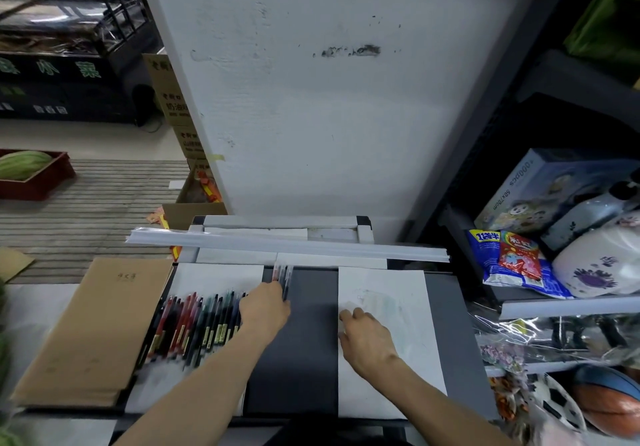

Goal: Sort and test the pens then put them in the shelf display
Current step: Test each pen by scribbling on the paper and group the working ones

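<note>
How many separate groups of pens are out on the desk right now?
2. A long row of pens lies on the left white sheet; a small bunch is in the left hand, over the dark desktop. That hand may hide more.

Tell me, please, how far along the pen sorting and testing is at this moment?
Looks done: a row of pens lies roughly grouped by colour on the left sheet, and the right sheet bears faint marks. In hand: the left hand grips a few pens while the right hand rests on the right sheet. Left: no pen shows in a display yet.
</note>
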Available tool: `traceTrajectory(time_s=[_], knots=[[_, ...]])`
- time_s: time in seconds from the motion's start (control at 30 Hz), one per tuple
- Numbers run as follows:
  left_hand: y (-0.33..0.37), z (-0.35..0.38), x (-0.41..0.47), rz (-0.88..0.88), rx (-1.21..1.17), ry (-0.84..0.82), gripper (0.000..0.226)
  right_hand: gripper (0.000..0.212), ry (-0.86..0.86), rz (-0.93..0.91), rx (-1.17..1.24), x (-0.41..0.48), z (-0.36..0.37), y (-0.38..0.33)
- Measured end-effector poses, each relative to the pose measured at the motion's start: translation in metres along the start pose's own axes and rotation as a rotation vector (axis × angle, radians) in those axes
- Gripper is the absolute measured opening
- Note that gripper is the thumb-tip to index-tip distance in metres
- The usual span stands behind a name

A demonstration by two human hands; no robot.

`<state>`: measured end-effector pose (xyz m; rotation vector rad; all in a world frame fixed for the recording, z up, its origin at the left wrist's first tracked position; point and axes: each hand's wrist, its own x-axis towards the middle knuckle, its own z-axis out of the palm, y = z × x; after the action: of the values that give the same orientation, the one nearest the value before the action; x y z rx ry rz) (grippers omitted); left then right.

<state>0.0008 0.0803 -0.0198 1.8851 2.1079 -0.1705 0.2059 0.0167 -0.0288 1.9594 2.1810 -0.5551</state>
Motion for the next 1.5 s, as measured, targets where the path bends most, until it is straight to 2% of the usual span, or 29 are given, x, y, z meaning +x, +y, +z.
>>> traceTrajectory(time_s=[0.23, 0.4, 0.5, 0.6, 0.7, 0.83, 0.97, 1.17, 1.33, 1.43, 1.5], knots=[[-0.002, 0.002, 0.008, 0.016, 0.064, -0.006, 0.027, 0.032, -0.025, 0.022, 0.019, 0.004, 0.004, -0.006], [-0.010, -0.001, 0.004, -0.010, -0.007, 0.016, 0.031, 0.043, -0.009, 0.057, 0.076, 0.003, 0.004, -0.008], [-0.033, -0.001, -0.004, -0.057, -0.017, 0.017, 0.023, 0.050, 0.025, 0.068, 0.140, 0.000, 0.006, -0.006], [-0.059, 0.004, -0.014, -0.080, -0.001, 0.024, 0.016, 0.043, 0.062, 0.062, 0.238, -0.004, 0.009, -0.002], [-0.073, 0.008, -0.022, -0.083, 0.020, 0.019, 0.017, 0.035, 0.077, 0.063, 0.371, -0.005, 0.010, -0.001], [-0.077, 0.012, -0.024, -0.079, 0.021, -0.001, 0.034, 0.023, 0.071, 0.074, 0.572, -0.008, 0.004, -0.008], [-0.078, 0.012, -0.024, -0.081, -0.034, 0.000, 0.030, 0.016, 0.063, 0.086, 0.739, -0.013, 0.000, -0.018], [-0.083, 0.010, -0.029, -0.133, -0.066, -0.036, 0.008, 0.016, 0.048, 0.115, 0.883, -0.021, -0.006, -0.025], [-0.078, 0.006, -0.042, -0.150, -0.100, 0.050, 0.024, 0.009, 0.089, 0.158, 1.122, -0.027, -0.015, -0.029], [-0.072, -0.001, -0.053, -0.091, -0.243, 0.086, 0.025, 0.013, 0.089, 0.184, 1.394, -0.030, -0.020, -0.032], [-0.065, -0.003, -0.059, 0.000, -0.476, 0.005, 0.021, 0.018, 0.067, 0.208, 1.578, -0.030, -0.025, -0.034]])
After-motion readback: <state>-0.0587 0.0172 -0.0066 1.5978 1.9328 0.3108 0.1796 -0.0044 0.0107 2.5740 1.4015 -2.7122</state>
